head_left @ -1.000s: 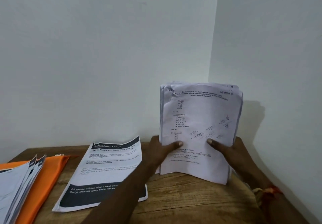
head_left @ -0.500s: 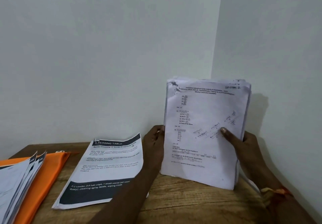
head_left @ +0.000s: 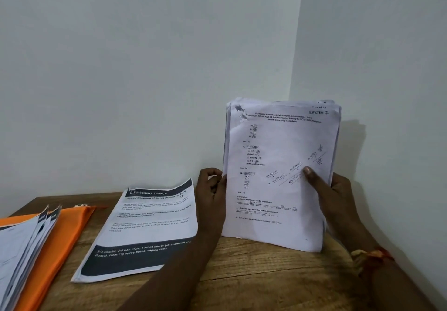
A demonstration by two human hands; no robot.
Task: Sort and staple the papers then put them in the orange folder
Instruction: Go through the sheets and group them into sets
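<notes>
far left: a fanned pile [head_left: 21,250] of loose pages lies across the orange folder [head_left: 63,233], which is flat on the wooden desk [head_left: 254,277]. just right of the folder: a thin set of printed sheets [head_left: 145,226] headed "dressing table", flat, with dark bands at top and bottom. centre: the left grip [head_left: 210,189], fingers curled against the left edge of the upright stack [head_left: 273,141], pinching it. the stack is held on end in front of the wall corner, and its lower edge appears to rest on the desk. its top sheet is white, printed with numbered maths questions, crossed by slanting handwritten working, and marked "section 7" by hand at the upper right. the upper left corner is torn and smudged dark, and the sheets behind sit slightly out of line at the top. right: the right grip [head_left: 338,197] clasps the right edge, thumb laid over the front face and fingers behind. a wristband [head_left: 372,255] shows on that arm. handling, as judged: many thin sheets, light but floppy and prone to slide apart. hold both side edges firmly and avoid the damaged corner, which would likely tear further.
</notes>
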